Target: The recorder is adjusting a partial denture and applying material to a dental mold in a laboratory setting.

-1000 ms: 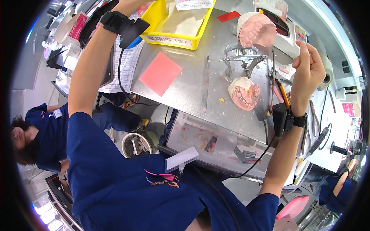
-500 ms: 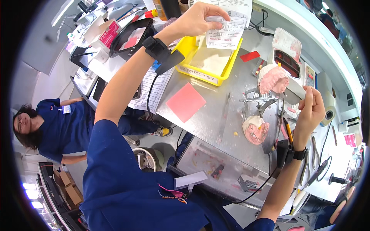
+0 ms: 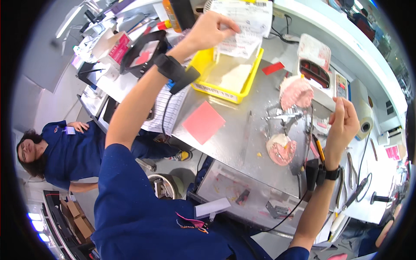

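My left hand (image 3: 210, 31) reaches to the far side of the bench, thumb and fingers closed at the upper left edge of a white paper slip (image 3: 241, 47). The slip overlaps a larger printed sheet (image 3: 260, 16), above a yellow tray (image 3: 216, 92). My right hand (image 3: 343, 125) is raised at the right, fingers curled together with nothing visible in them. Just left of it stands an opened metal dental articulator (image 3: 284, 118). A pink dental arch model (image 3: 296, 93) sits at its far side, and a pink-and-white dental model (image 3: 281, 149) at its near side.
A square pink wax sheet (image 3: 203, 122) lies left of the articulator. A red strip (image 3: 273, 68) and a white wax heater with its lid up (image 3: 318, 71) are farther back. Hand tools (image 3: 318, 147) stand beside my right wrist. A seated person (image 3: 73, 147) is at the left.
My left hand has drawn slightly left and nearer, the slip shifting with it and tilting. My right hand stays beside the articulator. The whole view has shifted a little.
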Motion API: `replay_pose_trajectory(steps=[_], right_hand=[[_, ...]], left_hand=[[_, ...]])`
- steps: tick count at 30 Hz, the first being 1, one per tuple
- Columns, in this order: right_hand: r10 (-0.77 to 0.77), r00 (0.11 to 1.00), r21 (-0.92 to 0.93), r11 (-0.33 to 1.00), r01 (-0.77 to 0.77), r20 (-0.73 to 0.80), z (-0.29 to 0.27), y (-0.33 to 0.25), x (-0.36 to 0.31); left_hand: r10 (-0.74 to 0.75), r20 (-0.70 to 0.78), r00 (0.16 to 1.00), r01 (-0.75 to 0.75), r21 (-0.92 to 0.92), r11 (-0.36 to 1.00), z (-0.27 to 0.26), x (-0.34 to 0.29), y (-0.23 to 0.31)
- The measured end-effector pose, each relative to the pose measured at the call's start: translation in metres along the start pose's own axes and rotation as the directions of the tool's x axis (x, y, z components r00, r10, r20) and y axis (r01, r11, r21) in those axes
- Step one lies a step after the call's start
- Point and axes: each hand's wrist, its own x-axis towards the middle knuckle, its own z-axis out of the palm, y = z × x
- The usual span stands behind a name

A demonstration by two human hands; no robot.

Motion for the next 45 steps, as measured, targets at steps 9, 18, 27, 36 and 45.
replay_pose_trajectory(steps=[9, 18, 27, 36, 45], right_hand=[[0.002, 1.000, 0.024, 1.000, -0.002, -0.009, 0.000, 0.000, -0.001], [-0.035, 0.999, 0.009, 0.999, 0.035, -0.004, 0.000, 0.002, -0.001], [-0.027, 1.000, 0.004, 1.000, 0.027, -0.001, 0.000, 0.007, 0.000], [-0.010, 1.000, 0.010, 1.000, 0.010, 0.014, 0.000, 0.009, 0.000], [-0.016, 1.000, 0.016, 1.000, 0.016, 0.021, -0.001, 0.011, 0.000]], left_hand=[[0.189, 0.130, 0.973, -0.223, 0.334, 0.916, 0.010, -0.016, 0.016], [-0.028, 0.019, 0.999, 0.010, 0.631, 0.776, 0.036, -0.049, 0.056], [-0.006, 0.178, 0.984, -0.044, 0.276, 0.960, 0.061, -0.057, 0.081], [-0.065, 0.006, 0.998, 0.060, 0.310, 0.949, 0.104, -0.064, 0.083], [0.133, 0.000, 0.991, -0.130, 0.212, 0.969, 0.104, -0.066, 0.076]])
